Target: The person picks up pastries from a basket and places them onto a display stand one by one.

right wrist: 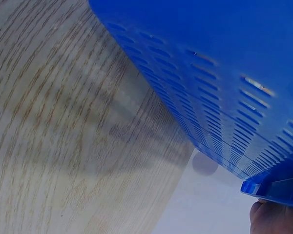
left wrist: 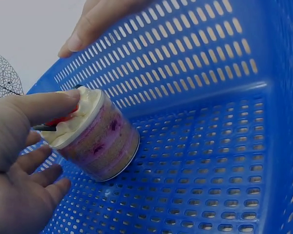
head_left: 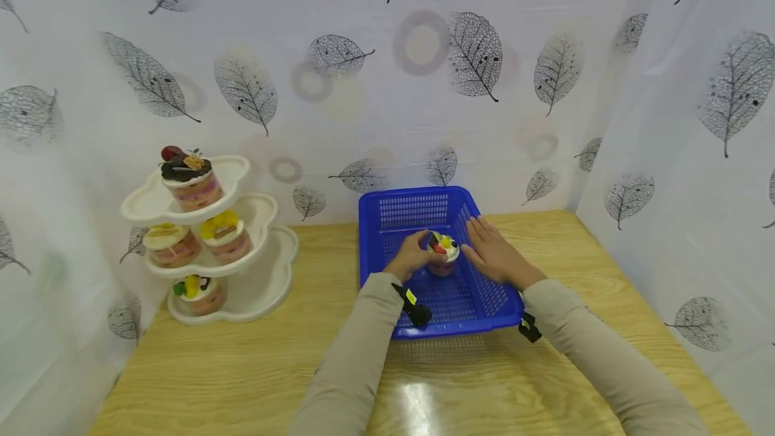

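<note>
A clear cup of layered cake (head_left: 444,266), topped with cream and fruit, is inside the blue plastic basket (head_left: 377,217). My left hand (head_left: 413,256) reaches in from the left and holds the cup near its top. In the left wrist view, the thumb (left wrist: 51,105) lies across the cream and the other fingers are bent beside the cup (left wrist: 105,144), partly hidden. Over the basket's right rim, my right hand (head_left: 498,253) lies with its fingers straight, apart from the cake. Only a bit of that hand (right wrist: 276,218) shows beneath the rim in the right wrist view.
To the left stands a white three-tier stand (head_left: 275,288) with petal-shaped trays. It bears several similar cake cups, one (head_left: 194,187) on top and one (head_left: 202,296) at the bottom. A leaf-patterned curtain (head_left: 339,133) hangs behind the wooden table (head_left: 242,369).
</note>
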`<state>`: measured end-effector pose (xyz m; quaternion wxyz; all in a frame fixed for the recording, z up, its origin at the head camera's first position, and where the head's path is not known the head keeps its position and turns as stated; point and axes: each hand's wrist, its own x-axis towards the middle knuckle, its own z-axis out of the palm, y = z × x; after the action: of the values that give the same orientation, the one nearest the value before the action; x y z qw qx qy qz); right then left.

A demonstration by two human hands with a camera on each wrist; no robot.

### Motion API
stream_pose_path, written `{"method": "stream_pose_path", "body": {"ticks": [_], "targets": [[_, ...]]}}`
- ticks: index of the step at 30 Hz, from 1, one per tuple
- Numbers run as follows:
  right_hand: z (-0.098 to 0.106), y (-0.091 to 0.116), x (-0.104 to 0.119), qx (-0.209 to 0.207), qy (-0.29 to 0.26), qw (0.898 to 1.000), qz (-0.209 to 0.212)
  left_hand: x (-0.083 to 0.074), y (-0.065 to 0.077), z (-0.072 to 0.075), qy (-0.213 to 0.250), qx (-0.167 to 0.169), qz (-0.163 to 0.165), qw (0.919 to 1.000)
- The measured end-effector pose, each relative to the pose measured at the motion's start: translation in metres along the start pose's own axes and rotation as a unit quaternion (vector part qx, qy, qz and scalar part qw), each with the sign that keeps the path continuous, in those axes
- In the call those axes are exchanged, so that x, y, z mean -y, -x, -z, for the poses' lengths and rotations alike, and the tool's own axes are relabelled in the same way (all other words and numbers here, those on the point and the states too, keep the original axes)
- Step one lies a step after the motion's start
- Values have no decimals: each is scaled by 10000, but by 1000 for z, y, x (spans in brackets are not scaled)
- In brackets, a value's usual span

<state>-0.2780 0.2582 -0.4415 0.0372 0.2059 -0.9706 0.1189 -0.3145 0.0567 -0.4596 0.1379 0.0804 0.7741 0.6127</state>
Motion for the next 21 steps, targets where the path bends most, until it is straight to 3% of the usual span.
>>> {"method": "stream_pose_path", "body": {"ticks": [7, 13, 21], "targets": [[0, -1, 0, 86, 41, 9999, -53, 4, -3, -1, -455, 390, 77, 9982], [0, -1, -1, 87, 50, 9999, -48, 6, -4, -2, -572, 275, -318, 9975], [-1, -1, -2, 74, 10, 10000, -36, 7, -4, -2, -780, 266, -278, 9962]]}}
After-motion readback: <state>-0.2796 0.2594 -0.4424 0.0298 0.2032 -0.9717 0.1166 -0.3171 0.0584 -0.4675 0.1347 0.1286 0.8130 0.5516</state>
